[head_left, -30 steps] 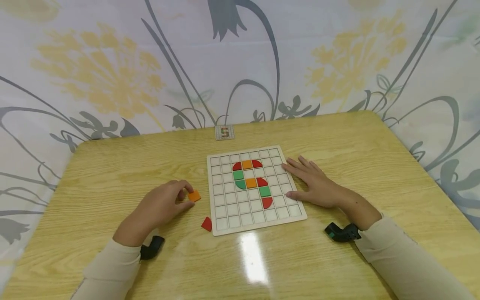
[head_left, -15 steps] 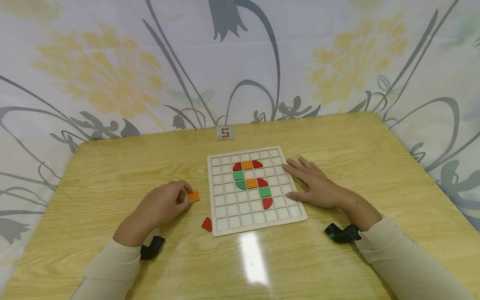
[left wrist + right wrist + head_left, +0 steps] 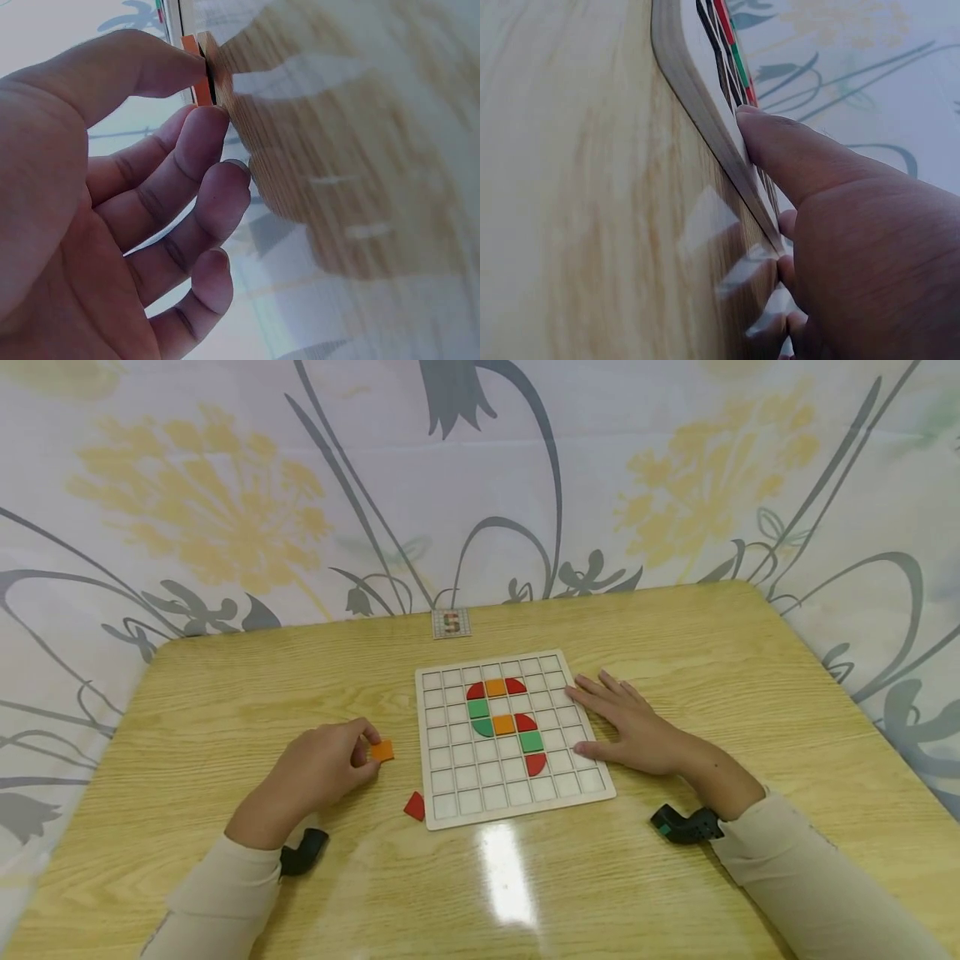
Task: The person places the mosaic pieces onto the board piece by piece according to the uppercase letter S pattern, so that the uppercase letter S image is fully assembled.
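Observation:
Thumb and forefinger of my left hand (image 3: 318, 768) pinch the edge of an orange square tile (image 3: 383, 750), left of the board. In the left wrist view the tile (image 3: 190, 46) stands on edge to the camera, close to the tabletop; the other fingers curl loosely beneath. A white gridded wooden board (image 3: 491, 774) lies mid-table. Red, orange and green tiles form a curving line in its cells, with a green square (image 3: 531, 741) on the lower right. My right hand (image 3: 637, 731) rests with spread fingers on the board's right edge; its thumb touches the rim (image 3: 705, 105).
A loose red tile (image 3: 414, 806) lies against the board's lower left edge. A small pattern card (image 3: 452, 623) showing a similar coloured figure sits at the back of the table (image 3: 300, 668), before a flower-printed cloth (image 3: 480, 477). Each wrist wears a black device (image 3: 684, 824).
The orange tile has shifted slightly left, away from the board, and turned a little in my left fingers. My right hand and the tiles on the board have stayed put.

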Action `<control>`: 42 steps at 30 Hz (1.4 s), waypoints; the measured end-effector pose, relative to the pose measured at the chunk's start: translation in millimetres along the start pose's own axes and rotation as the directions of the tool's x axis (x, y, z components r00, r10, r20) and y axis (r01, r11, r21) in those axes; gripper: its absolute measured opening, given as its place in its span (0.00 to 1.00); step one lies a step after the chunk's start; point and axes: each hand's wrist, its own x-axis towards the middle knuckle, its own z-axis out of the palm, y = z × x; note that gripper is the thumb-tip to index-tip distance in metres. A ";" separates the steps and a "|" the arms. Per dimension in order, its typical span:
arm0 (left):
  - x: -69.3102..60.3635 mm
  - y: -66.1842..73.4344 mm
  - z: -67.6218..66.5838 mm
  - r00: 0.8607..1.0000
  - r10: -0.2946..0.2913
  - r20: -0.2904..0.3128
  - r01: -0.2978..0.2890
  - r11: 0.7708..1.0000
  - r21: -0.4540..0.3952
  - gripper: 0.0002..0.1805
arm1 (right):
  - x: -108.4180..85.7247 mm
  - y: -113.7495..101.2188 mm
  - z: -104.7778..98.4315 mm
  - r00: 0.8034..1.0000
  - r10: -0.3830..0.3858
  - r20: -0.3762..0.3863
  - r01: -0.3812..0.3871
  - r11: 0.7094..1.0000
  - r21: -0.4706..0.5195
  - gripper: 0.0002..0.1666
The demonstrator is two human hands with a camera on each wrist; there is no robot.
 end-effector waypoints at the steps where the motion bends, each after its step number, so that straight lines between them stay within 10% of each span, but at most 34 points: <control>1: 0.0 -0.1 -0.1 1.000 -0.002 -0.001 0.002 1.000 0.001 0.13 | 0.0 0.1 0.3 1.000 -0.001 -0.001 0.001 1.000 -0.001 0.49; 11: 1.3 0.9 -5.8 0.996 0.018 -0.082 -0.017 1.000 0.015 0.14 | -0.5 0.0 0.5 1.000 0.003 0.004 -0.003 1.000 -0.003 0.49; 20: 11.3 28.4 -5.6 0.990 0.071 -0.125 -0.071 0.997 0.008 0.13 | -3.4 1.4 -1.6 1.000 0.009 0.000 -0.009 1.000 0.003 0.48; 42: 35.2 96.9 3.4 0.978 0.203 -0.043 -0.205 0.977 -0.051 0.14 | -1.2 0.7 0.0 1.000 -0.005 0.008 0.005 1.000 -0.002 0.49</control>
